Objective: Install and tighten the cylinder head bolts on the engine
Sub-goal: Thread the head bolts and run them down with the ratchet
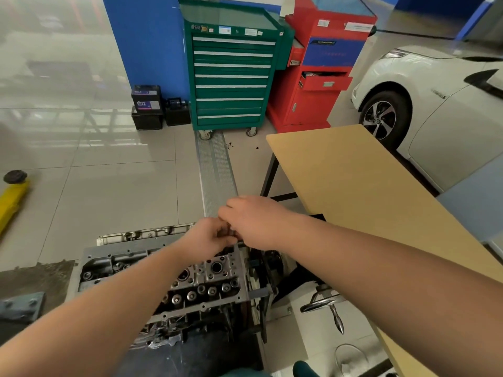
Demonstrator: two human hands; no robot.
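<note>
The engine's cylinder head lies below me on a stand, grey metal with round bores and several bolt heads showing. Both my hands meet above its far end. My left hand has its fingers curled round a small dark part, mostly hidden, which looks like a bolt. My right hand pinches the same small part from the right side. What exactly sits between the fingers is hidden by the hands.
A tan table stands to the right. A chrome crank handle sticks out of the white engine stand. Behind are a green tool cabinet, a red machine, batteries and a white car. A yellow jack lies at left.
</note>
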